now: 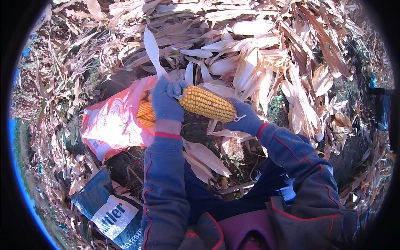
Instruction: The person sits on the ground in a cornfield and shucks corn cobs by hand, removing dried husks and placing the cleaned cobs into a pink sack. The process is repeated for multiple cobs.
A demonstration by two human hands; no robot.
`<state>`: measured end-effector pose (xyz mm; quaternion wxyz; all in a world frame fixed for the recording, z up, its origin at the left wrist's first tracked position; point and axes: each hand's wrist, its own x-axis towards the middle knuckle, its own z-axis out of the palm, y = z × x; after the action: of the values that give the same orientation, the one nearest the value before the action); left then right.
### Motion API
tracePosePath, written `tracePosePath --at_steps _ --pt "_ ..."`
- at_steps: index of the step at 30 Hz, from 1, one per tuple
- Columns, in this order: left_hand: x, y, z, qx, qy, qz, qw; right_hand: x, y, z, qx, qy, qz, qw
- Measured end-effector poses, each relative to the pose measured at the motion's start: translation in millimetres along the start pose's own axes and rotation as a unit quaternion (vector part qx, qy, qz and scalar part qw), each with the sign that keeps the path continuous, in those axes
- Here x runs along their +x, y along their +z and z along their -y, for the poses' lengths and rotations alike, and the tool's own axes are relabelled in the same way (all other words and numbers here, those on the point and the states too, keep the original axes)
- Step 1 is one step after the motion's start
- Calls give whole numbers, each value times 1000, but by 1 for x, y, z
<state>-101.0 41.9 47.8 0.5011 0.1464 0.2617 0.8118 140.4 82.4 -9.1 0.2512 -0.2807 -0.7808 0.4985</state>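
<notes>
A husked yellow ear of corn (208, 103) lies nearly level between my two gloved hands, its kernels bare along most of its length. My left hand (167, 99), in a grey glove, is closed at the ear's left end, with a pale strip of husk (152, 52) sticking up from beside the fingers. Around the right end, my right hand (245, 118) is wrapped, also gloved in grey; a thin white shred hangs by its fingers. Just left of my left hand, bare yellow ears (146, 113) show in the mouth of a pink-orange plastic sack (110, 121).
Dry corn husks and leaves (258, 62) cover the ground ahead and to the right. A dark green and white sack (110, 212) lies flat at the lower left. Loose husks (204, 160) rest between my legs. A dark object (382, 108) stands at the far right rim.
</notes>
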Motion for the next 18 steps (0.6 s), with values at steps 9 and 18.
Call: tracePosePath --at_steps 9,18 --pt "9 -6 7 -40 15 -109 993 3 0 21 85 69 77 991" --pt "4 0 10 34 -7 -88 995 2 -28 11 -93 -15 10 995"
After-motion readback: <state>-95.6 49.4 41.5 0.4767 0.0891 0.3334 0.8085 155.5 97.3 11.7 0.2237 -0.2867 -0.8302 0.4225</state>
